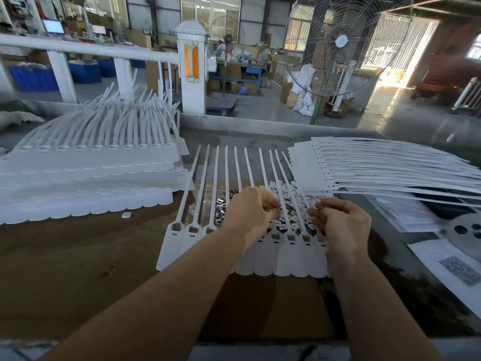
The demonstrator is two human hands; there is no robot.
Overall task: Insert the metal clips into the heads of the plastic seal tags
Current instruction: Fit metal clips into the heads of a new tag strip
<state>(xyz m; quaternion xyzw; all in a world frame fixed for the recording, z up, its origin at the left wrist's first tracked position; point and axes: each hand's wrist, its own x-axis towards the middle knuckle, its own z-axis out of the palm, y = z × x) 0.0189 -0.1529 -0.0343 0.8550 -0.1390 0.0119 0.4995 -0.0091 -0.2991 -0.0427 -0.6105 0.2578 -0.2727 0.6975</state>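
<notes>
- Tags point(197, 238) are lying fanned on the surface point(78, 256), heads nearest, for easy loading.
- Left hand point(251, 209) and right hand point(341, 225) are curling their grip over the clips point(289, 217); contents unclear.

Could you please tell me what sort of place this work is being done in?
Most likely a factory floor: stacked sheets of plastic seal tags cover the workbench, an industrial fan stands nearby, and cartons and sacks sit on the concrete floor beyond.

Hard daylight floods from the doorway point(406, 50) far beyond the right hand point(341, 225), glaring off the floor point(390, 105). Wide-angle bending curves the edges; nearest corners blur.
</notes>
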